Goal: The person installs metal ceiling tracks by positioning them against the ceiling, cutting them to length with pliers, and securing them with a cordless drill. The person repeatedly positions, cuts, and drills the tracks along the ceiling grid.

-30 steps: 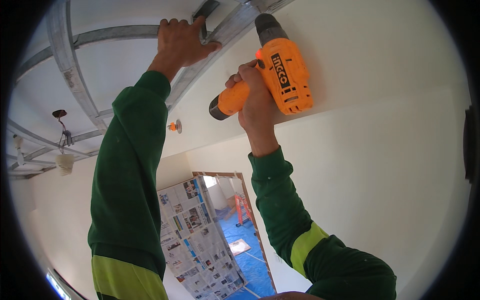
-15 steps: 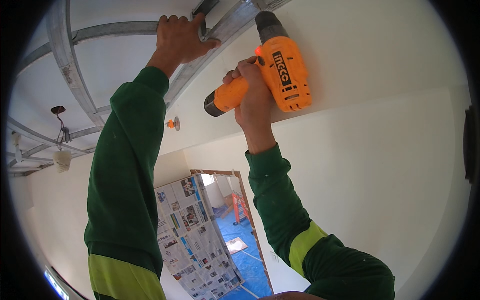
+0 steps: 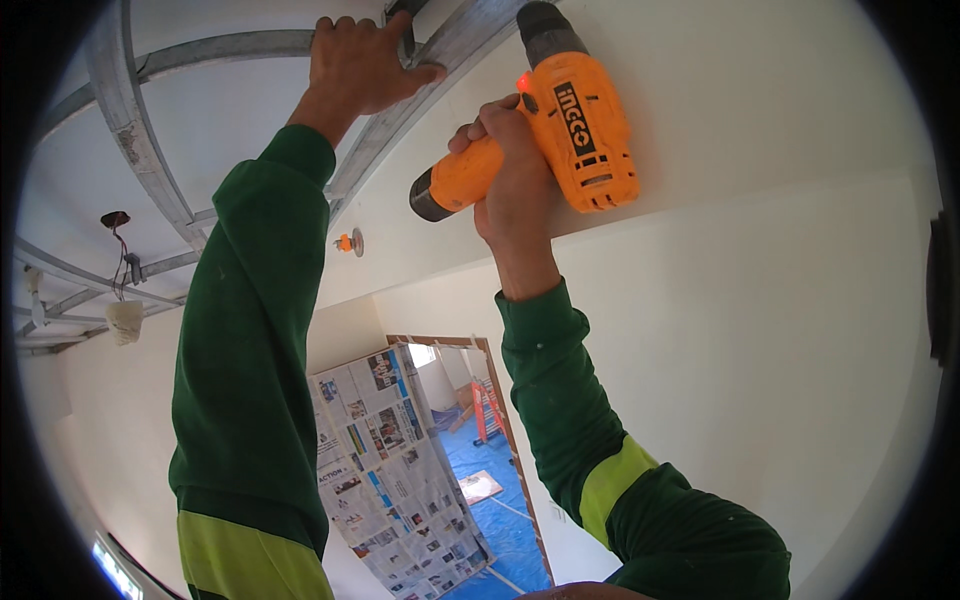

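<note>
Overhead, my right hand is wrapped round the grip of an orange and black cordless drill. The drill's black chuck points up toward the ceiling, close beside the metal wall channel, and a small red light glows near the trigger. Whether the chuck carries a bit cannot be made out. My left hand is closed over the grey metal ceiling channel, fingers curled over its top and thumb stretched toward the wall channel. A short dark metal bracket stands beside the index finger, partly hidden.
More metal ceiling framing crosses at the left, with a wrapped fitting hanging on wires. An orange fitting sits on the wall. Below are a newspaper-covered door, a blue floor sheet and a red ladder.
The drill and my right hand have shifted slightly up and to the right in the picture. My left hand sits slightly higher in view, still on the framing.
</note>
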A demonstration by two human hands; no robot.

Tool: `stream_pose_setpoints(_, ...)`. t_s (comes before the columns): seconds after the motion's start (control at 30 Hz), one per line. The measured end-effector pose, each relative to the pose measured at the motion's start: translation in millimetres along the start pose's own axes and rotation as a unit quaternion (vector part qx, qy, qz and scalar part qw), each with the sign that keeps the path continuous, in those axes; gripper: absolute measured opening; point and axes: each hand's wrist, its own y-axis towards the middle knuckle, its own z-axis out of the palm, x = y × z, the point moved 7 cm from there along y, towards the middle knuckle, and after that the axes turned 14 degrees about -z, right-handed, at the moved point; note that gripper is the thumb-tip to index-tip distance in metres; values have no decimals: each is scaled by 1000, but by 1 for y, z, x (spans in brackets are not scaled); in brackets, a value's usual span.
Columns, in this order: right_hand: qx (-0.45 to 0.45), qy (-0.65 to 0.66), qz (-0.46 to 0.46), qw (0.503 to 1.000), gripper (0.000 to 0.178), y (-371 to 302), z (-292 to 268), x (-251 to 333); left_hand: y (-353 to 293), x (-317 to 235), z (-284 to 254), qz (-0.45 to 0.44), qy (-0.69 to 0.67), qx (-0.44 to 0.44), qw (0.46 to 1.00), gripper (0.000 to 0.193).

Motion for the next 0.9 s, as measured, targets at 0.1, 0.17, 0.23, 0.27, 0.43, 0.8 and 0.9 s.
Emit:
stream_pose_setpoints(0.1, -8, -3, -5, 1000, 14, 0, -1, 0, -1, 0, -2, -1, -13, -2, 1000, 83)
stream_pose_setpoints(0.17, -10, -5, -4, 1000, 14, 0, -2, 0, -2, -1, -3, 1, -10, -9, 1000, 83)
stream_pose_setpoints(0.23, -3, -4, -9, 1000, 14, 0, -2, 1, -3, -2, -3, 2, -11, -11, 1000, 82)
stream_pose_setpoints(0.27, -6, -6, -4, 1000, 13, -1, -2, 0, -3, -2, -4, 1, -14, -15, 1000, 82)
stream_pose_setpoints(0.43, -5, -21, -11, 1000, 12, 2, -1, 0, -3, -1, -1, 5, -19, -30, 999, 82)
stream_pose_setpoints(0.8, -9, -20, -24, 999, 15, 17, 11, -13, 2, 3, -1, -4, -33, 20, 999, 85)
stream_pose_setpoints(0.9, -15, -34, -12, 999, 15, 15, 7, -15, 2, 3, 0, 3, -37, 24, 999, 86)
